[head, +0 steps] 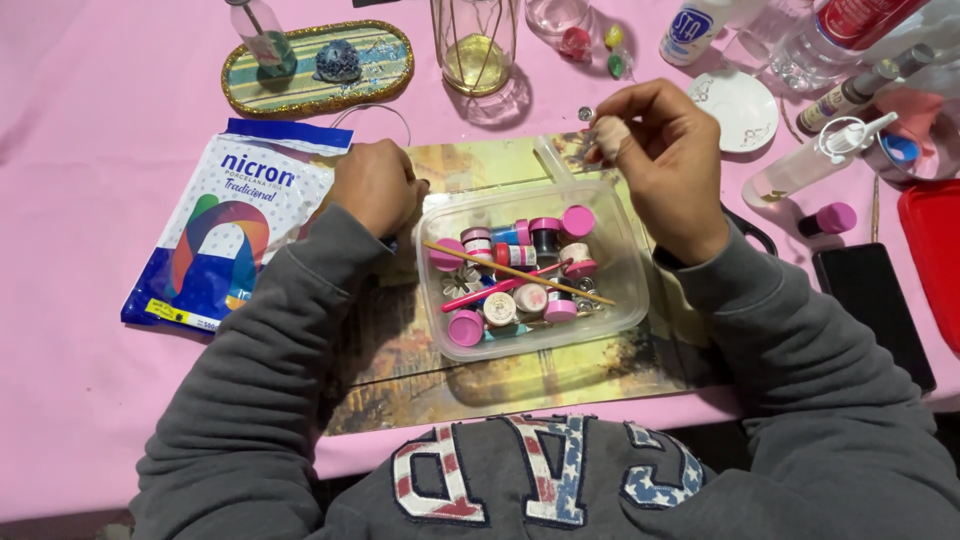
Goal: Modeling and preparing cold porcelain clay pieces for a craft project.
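Observation:
My right hand [662,160] is raised over the far right corner of a clear plastic tub [630,300], its fingertips pinched on a small pale lump [611,135]. My left hand [377,186] rests curled in a fist on the picture mat [420,380], just left of the tub; I cannot see anything in it. The tub holds several small paint pots with pink lids [577,221], a thin wooden stick [520,272] and a pink-handled tool [490,292].
A blue and white bag [235,230] lies left of my left hand. At the back stand an oval striped tray [318,68], a glass jar in a wire frame [476,45] and a small white dish [738,108]. Bottles [815,160], a phone [875,310] and a red tray [935,260] crowd the right.

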